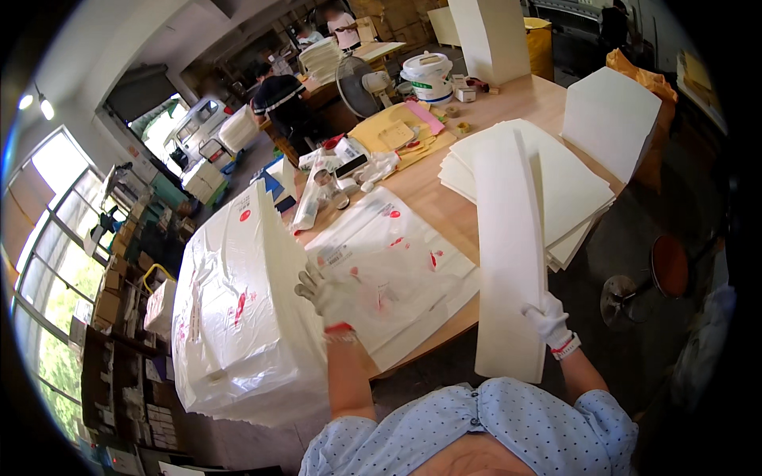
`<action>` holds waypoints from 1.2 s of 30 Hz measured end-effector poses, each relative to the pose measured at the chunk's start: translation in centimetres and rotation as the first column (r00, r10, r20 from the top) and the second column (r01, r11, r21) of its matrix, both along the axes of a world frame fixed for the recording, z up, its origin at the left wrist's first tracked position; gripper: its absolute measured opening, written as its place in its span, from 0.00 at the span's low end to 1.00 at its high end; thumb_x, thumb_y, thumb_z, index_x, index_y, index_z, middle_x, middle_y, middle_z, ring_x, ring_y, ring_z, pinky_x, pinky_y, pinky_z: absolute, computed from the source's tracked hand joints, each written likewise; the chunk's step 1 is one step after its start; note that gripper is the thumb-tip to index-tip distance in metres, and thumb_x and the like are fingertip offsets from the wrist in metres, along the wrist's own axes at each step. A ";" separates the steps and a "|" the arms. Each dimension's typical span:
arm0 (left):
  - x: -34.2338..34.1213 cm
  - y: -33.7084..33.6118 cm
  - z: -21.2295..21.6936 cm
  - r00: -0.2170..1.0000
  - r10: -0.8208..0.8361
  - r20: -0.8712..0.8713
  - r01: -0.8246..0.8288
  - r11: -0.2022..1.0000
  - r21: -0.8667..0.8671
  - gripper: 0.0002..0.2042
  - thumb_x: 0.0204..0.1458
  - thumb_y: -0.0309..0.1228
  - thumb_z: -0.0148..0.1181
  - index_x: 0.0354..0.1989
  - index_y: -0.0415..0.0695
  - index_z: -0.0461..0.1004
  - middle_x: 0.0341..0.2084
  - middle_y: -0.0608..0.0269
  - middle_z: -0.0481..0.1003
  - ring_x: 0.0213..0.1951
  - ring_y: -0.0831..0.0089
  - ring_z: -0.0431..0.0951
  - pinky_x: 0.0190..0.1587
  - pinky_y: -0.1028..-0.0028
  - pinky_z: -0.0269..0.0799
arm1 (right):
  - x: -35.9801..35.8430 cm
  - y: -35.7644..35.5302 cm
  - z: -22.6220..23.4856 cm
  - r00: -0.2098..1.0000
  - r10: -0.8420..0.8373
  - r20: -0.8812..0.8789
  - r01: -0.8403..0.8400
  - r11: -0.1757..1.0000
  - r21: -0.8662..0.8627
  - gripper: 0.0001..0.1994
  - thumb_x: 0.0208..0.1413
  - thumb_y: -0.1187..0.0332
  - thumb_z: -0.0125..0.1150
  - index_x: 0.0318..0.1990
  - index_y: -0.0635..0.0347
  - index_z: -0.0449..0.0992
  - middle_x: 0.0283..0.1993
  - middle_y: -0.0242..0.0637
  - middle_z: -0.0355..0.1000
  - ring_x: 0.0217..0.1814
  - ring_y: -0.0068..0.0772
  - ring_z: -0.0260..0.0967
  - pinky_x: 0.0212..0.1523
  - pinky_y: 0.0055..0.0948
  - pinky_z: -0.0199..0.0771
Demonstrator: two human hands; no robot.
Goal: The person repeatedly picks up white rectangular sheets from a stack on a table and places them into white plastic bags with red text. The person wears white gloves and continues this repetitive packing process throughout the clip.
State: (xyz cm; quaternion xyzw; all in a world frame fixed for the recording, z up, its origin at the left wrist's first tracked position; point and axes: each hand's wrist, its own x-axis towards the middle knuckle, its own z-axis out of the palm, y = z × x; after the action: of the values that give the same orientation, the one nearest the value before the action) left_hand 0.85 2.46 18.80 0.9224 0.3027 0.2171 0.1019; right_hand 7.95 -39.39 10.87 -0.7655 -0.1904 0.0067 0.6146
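The right hand (548,319), in a white glove, grips the bottom edge of a long white sheet (508,254) and holds it up over the table edge. The left hand (324,292), gloved too, rests with fingers spread open against the big plastic-wrapped bundle (238,301) on the wooden table (444,206). A stack of white sheets (556,182) lies just behind the lifted one

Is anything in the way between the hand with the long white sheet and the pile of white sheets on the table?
Nothing visible is. The right hand holds the long white sheet upright at the table edge, and the stack of white sheets lies just behind it, with only bare wooden table around. The left hand rests on the plastic-wrapped bundle.
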 end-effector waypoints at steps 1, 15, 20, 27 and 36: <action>-0.1 1.2 0.5 0.999 -0.049 -0.023 0.047 0.996 -0.078 0.25 0.56 0.42 0.49 0.57 0.39 0.61 0.41 0.59 0.71 0.44 0.67 0.70 0.44 0.67 0.68 | -0.8 -0.3 1.6 1.000 0.006 0.024 -0.006 1.000 -0.021 0.08 0.45 0.75 0.56 0.35 0.65 0.74 0.28 0.36 0.72 0.27 0.25 0.68 0.29 0.26 0.69; 9.2 -6.8 -1.6 0.701 -0.039 0.712 0.683 -0.251 -0.686 0.18 0.58 0.39 0.45 0.55 0.47 0.62 0.38 0.65 0.73 0.32 0.75 0.73 0.33 0.77 0.70 | 0.1 8.6 5.4 0.866 0.500 -0.025 -0.159 0.227 -0.961 0.08 0.51 0.68 0.47 0.34 0.54 0.74 0.25 0.44 0.73 0.29 0.48 0.74 0.28 0.44 0.73; 6.4 -14.1 1.3 0.712 -0.698 0.077 0.507 0.435 -0.744 0.32 0.49 0.35 0.56 0.63 0.42 0.52 0.41 0.54 0.72 0.44 0.60 0.72 0.46 0.63 0.69 | 6.8 12.7 1.2 0.905 0.422 -0.063 -0.330 0.598 -0.730 0.21 0.49 0.55 0.57 0.48 0.56 0.68 0.51 0.46 0.67 0.53 0.41 0.66 0.52 0.38 0.65; 5.3 -7.4 -12.5 0.576 -0.800 0.164 0.816 0.575 -0.064 0.23 0.49 0.29 0.55 0.56 0.42 0.61 0.27 0.57 0.71 0.31 0.61 0.72 0.36 0.61 0.69 | 14.1 16.7 -8.4 0.990 -0.134 0.054 0.134 0.715 -0.687 0.23 0.55 0.58 0.47 0.58 0.53 0.59 0.54 0.54 0.63 0.58 0.55 0.60 0.54 0.42 0.63; -2.0 6.1 -23.3 0.933 0.003 0.360 0.112 0.947 -0.299 0.12 0.56 0.29 0.46 0.48 0.42 0.63 0.33 0.56 0.68 0.34 0.62 0.70 0.39 0.67 0.67 | 14.2 13.0 -11.1 0.962 0.101 -0.253 -0.260 0.608 -0.750 0.34 0.56 0.58 0.45 0.67 0.52 0.38 0.50 0.60 0.67 0.49 0.57 0.68 0.50 0.44 0.65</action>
State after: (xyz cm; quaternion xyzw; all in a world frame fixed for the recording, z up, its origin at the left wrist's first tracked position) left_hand -1.11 8.52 -4.55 0.8477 0.2838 0.3264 0.3070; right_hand 22.14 -26.34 -0.23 -0.9277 -0.1874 0.2212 0.2352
